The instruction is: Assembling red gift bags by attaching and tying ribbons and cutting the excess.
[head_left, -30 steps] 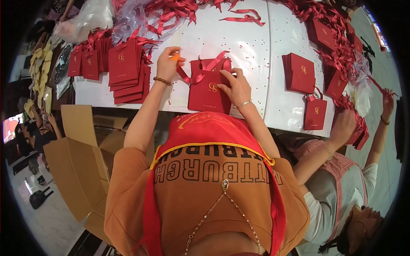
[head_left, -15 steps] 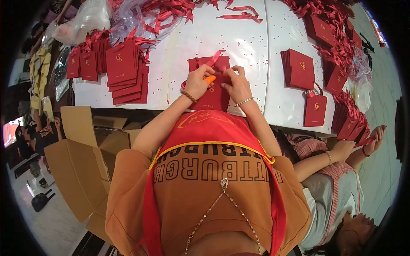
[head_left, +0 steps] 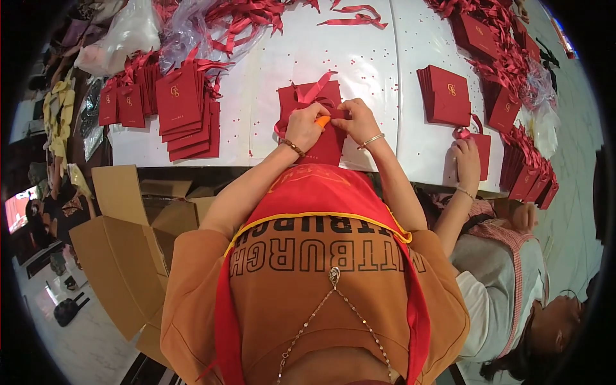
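A flat red paper bag with a red ribbon at its top lies on the white table before me. Over its middle, my left hand has its fingers closed on the ribbon. A small orange piece shows at that hand's thumb; it could be a finger cover, but I cannot be sure. My right hand pinches the ribbon just to the right, its fingertips close to the left ones. Part of the ribbon loops out to the left of the bag, and the fingers hide where it crosses.
Stacked red bags stand at the left, with loose ribbons behind. More bags lie at the right, where a co-worker's hand reaches onto one. An open cardboard box sits below the table's left edge.
My hands stay over the bag, the ribbon now stretched between them. At the right, the co-worker's hand has moved left from a held ribbon to the nearest bag.
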Action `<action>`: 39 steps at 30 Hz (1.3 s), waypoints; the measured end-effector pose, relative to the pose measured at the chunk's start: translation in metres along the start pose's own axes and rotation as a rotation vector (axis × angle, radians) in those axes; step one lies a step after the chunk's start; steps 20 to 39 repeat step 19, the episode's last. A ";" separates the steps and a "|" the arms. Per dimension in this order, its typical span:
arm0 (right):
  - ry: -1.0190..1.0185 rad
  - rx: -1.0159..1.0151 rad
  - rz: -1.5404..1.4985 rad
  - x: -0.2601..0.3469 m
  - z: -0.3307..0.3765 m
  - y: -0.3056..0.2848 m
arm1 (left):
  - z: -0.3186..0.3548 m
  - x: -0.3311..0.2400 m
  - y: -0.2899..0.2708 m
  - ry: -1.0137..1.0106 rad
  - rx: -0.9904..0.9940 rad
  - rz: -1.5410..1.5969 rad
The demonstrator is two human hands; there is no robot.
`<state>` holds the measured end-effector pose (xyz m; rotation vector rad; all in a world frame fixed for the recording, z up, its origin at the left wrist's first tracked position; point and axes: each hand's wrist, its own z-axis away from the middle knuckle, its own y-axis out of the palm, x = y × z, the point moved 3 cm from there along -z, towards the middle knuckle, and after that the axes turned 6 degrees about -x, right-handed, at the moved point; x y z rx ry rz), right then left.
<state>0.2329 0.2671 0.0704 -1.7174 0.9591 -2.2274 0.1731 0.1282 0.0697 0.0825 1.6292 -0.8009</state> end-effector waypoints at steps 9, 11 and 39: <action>-0.087 -0.021 -0.106 -0.001 0.005 0.001 | -0.002 -0.014 0.001 -0.041 0.000 -0.033; -0.085 -0.016 -0.129 -0.003 0.006 0.001 | -0.001 -0.021 0.002 0.026 -0.021 -0.102; -0.178 0.059 -0.197 0.006 0.010 -0.004 | 0.004 -0.026 0.006 0.242 -0.115 -0.204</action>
